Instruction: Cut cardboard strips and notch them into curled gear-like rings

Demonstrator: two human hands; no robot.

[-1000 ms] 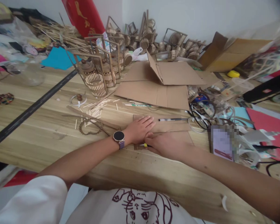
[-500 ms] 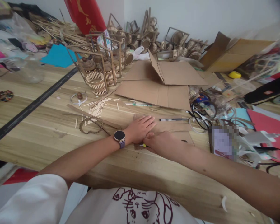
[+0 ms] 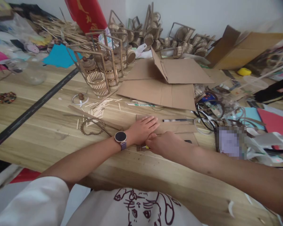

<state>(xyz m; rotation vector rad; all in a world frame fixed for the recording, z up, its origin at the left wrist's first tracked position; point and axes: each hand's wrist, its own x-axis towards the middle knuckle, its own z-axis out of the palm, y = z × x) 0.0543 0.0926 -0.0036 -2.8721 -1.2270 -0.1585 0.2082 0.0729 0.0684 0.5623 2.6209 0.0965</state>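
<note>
My left hand (image 3: 142, 129), a watch on its wrist, lies flat with fingers stretched out on a strip of brown cardboard (image 3: 176, 127). Against it, my right hand (image 3: 162, 142) is closed around a slim tool with a yellow part (image 3: 147, 147); most of the tool is hidden under the fingers. A small dark end (image 3: 188, 142) shows beyond the right wrist, and I cannot tell whether it belongs to the tool. On the cardboard, above the right hand, rests a black-and-clear pen (image 3: 176, 120).
Larger folded cardboard (image 3: 155, 92) lies behind the hands. Small slatted lantern-like baskets (image 3: 97, 84) stand to the left, with loose short sticks (image 3: 100, 110) and a toothed brown strip (image 3: 91, 127) nearer. On the right are tangled cables (image 3: 206, 116), red paper (image 3: 275, 125) and an open box (image 3: 245, 51).
The camera view has shifted slightly, so things on the right sit farther right. Both hands keep nearly the same pose and place on the cardboard.
</note>
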